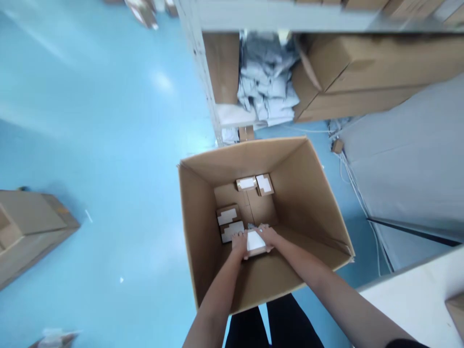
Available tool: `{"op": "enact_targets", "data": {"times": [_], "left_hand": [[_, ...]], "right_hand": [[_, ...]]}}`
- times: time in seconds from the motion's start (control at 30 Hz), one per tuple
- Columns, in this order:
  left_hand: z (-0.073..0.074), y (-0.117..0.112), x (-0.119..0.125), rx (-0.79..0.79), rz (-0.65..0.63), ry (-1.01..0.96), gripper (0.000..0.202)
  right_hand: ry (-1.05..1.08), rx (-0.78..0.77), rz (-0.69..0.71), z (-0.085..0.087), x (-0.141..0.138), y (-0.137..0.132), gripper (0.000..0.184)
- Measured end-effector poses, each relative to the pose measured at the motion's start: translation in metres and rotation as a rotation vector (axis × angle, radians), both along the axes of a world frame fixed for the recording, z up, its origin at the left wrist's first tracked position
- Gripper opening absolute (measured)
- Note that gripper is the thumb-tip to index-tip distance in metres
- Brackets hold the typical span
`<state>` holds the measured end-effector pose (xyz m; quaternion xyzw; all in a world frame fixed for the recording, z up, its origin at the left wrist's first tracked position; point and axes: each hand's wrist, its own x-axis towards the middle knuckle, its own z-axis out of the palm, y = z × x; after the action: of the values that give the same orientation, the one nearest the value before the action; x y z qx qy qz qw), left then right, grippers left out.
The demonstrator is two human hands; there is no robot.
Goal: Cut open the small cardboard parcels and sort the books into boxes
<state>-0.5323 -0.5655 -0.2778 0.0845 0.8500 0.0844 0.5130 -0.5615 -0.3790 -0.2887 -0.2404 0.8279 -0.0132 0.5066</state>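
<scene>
Both my arms reach down into a large open cardboard box (308, 208) standing on the floor. Between my hands is a small carton (256, 241) with a white label on top. My left hand (239, 244) grips its left side, and my right hand (267, 236) grips its right side. Several other small labelled cartons lie on the bottom of the box: a pair by the left wall, with one carton (232, 231) closest to my left hand, and a pair at the far wall, including another carton (264, 184). Whether the held carton touches the bottom is hidden.
A metal shelf (203, 58) holding grey plastic packages (268, 82) and long cardboard boxes (380, 63) stands beyond the box. Cables (357, 188) run along the floor at right, near a white table (416, 295). Another cardboard box (36, 227) sits at far left.
</scene>
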Motion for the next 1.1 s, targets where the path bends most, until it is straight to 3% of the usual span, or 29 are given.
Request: {"op": "enact_targets", "data": {"times": [0.23,0.33,0.5,0.7,0.8,0.9,1.0,1.1], "left_hand": [[0.117,-0.032,0.013,-0.037,-0.059,0.059,0.149],[0.162,-0.044,0.023,-0.062,-0.1,0.119,0.15],[0.215,-0.051,0.045,-0.082,-0.17,0.276,0.149],[0.267,-0.039,0.068,-0.014,-0.18,0.546,0.131],[0.293,-0.016,0.077,0.092,-0.174,0.786,0.12],[0.318,0.03,0.087,0.184,-0.253,0.952,0.114],[0.341,0.095,0.109,0.274,-0.389,1.009,0.114],[0.359,0.167,0.148,0.362,-0.536,1.018,0.113]], "right_hand": [[0.075,-0.023,-0.065,0.126,0.016,-0.031,0.144],[0.132,-0.045,-0.117,0.172,0.031,-0.041,0.146],[0.242,-0.1,-0.224,0.218,0.06,-0.042,0.142],[0.446,-0.154,-0.284,0.267,0.087,-0.017,0.136],[0.603,-0.16,-0.353,0.302,0.105,0.015,0.131],[0.772,-0.176,-0.44,0.333,0.139,0.067,0.129],[0.893,-0.159,-0.565,0.352,0.197,0.131,0.127],[0.957,-0.131,-0.713,0.359,0.274,0.193,0.124]]}}
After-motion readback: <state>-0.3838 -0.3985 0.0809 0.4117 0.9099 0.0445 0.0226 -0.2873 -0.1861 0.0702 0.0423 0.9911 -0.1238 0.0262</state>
